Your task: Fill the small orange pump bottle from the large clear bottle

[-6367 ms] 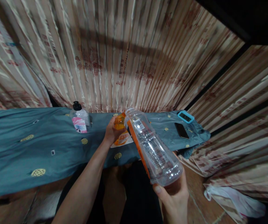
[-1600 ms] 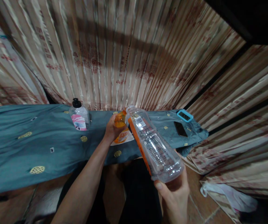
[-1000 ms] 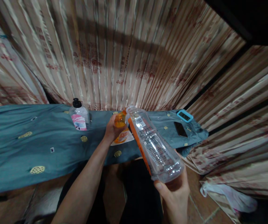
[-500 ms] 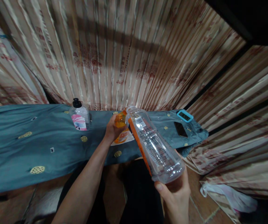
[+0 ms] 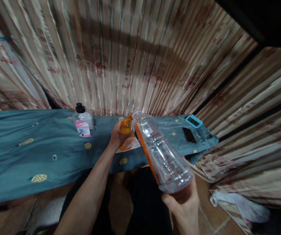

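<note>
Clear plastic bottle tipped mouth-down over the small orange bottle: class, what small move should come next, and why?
Probably tilt the clear plastic bottle back upright. It looks empty, its mouth sits right at the top of the small orange bottle, which the left hand holds on the blue cloth. The right hand grips its base, so a slight wrist turn should do.

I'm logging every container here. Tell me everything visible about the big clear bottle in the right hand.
The clear bottle is see-through plastic with a ribbed body, an orange strip down one side and a white barcode sticker near the neck. It has no cap and looks almost empty. It is tilted, base toward the camera, mouth against the small orange bottle gripped by the left hand. The right hand holds its base.
</note>
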Motion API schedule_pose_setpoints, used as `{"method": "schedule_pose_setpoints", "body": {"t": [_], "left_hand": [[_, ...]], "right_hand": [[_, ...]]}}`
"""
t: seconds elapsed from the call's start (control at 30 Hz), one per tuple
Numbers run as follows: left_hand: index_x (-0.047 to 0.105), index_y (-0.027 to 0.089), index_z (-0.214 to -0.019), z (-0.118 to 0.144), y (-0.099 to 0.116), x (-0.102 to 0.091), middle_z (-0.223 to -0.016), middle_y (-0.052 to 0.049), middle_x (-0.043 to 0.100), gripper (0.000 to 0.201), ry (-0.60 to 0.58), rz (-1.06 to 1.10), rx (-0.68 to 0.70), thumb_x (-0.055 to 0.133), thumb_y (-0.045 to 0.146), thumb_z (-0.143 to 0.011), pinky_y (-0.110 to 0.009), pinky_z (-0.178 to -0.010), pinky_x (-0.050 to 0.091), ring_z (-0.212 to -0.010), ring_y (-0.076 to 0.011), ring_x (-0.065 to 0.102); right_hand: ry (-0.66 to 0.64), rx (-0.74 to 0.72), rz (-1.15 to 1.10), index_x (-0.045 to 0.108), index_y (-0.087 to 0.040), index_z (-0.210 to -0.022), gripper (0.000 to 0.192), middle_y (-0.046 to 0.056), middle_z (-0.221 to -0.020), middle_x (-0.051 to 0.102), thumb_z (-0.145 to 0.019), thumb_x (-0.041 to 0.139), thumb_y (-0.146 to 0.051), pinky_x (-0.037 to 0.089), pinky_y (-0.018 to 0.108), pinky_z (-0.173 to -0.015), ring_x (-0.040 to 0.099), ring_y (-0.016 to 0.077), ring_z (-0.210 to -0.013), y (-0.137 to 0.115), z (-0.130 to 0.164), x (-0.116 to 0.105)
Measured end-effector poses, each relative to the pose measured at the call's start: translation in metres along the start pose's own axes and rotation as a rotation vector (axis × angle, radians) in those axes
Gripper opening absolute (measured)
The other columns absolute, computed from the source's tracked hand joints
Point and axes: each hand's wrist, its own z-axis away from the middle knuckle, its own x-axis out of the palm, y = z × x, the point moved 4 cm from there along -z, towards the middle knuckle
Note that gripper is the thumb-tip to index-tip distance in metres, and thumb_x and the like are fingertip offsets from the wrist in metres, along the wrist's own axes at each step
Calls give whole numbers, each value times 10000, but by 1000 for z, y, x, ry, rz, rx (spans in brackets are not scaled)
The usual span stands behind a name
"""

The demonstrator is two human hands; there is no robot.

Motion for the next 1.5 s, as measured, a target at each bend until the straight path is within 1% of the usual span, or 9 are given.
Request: {"method": "schedule_pose_setpoints", "body": {"t": [0.2, 0.3, 0.4, 0.53, 0.73, 1.0, 1.13, 1.27, 1.5], "left_hand": [[637, 198, -1120, 0, 0, 0, -1097, -84, 752, 539, 12, -28, 9, 833, 313, -631, -444, -940, 589, -1005, -272, 724], [636, 202, -1133, 0, -1, 0, -1114, -91, 756, 570, 16, -28, 0, 850, 346, -625, -438, -937, 591, -1022, -279, 725], [634, 214, -1132, 0, -2, 1, -1122, -90, 762, 571, 14, -23, 15, 855, 371, -630, -431, -933, 590, -1022, -278, 721], [636, 222, -1115, 0, -2, 0, -1090, -73, 767, 555, 22, -17, 17, 852, 375, -628, -422, -916, 589, -988, -270, 724], [634, 205, -1113, 1, 1, 0, -1097, -88, 760, 554, 14, -22, 17, 843, 385, -633, -444, -932, 586, -997, -277, 726], [650, 209, -1109, 0, -2, 1, -1078, -70, 769, 572, 37, -1, 17, 864, 388, -610, -399, -892, 587, -972, -263, 725], [646, 210, -1125, 1, -1, 1, -1073, -62, 770, 587, 23, 3, 0, 856, 396, -610, -409, -883, 592, -965, -264, 729], [649, 198, -1140, 1, -1, 0, -1083, -71, 766, 586, 19, -7, 2, 850, 354, -612, -443, -919, 598, -990, -275, 732], [645, 212, -1107, 0, -2, 0, -1079, -74, 760, 559, 4, 7, -12, 855, 327, -602, -439, -903, 602, -981, -274, 725]], "right_hand": [[10, 5, 71, 476, -200, -1531, 1063, 159, -1470, 670, -606, 994, -274, 589, 427, -1027, 666, 354, -1331, 3, -1, -6], [30, 18, 88, 548, -179, -1449, 965, 162, -1372, 732, -600, 993, -288, 621, 408, -954, 734, 343, -1214, 7, -1, -8], [93, 19, 89, 602, -165, -1347, 909, 155, -1246, 786, -549, 1006, -328, 640, 382, -867, 782, 325, -1080, 8, 0, -5], [190, -33, 52, 615, -162, -1313, 933, 147, -1218, 796, -499, 1005, -401, 636, 376, -873, 781, 321, -1078, 5, 1, 1], [73, 16, 59, 576, -158, -1392, 943, 162, -1314, 763, -562, 1001, -298, 625, 381, -926, 755, 328, -1175, 4, -1, -2], [87, 21, 72, 577, -165, -1423, 987, 162, -1333, 751, -548, 1001, -335, 619, 409, -931, 734, 359, -1196, 4, 0, -3], [126, 10, 41, 588, -157, -1414, 993, 174, -1343, 744, -532, 994, -364, 622, 413, -926, 735, 368, -1200, 1, 0, -1], [72, 36, 32, 522, -163, -1498, 1030, 184, -1458, 679, -594, 984, -341, 610, 408, -969, 711, 359, -1260, 3, 0, -2], [104, 20, -14, 544, -148, -1462, 1038, 193, -1420, 704, -550, 1004, -330, 607, 399, -951, 718, 364, -1242, 2, -1, 1]]}}
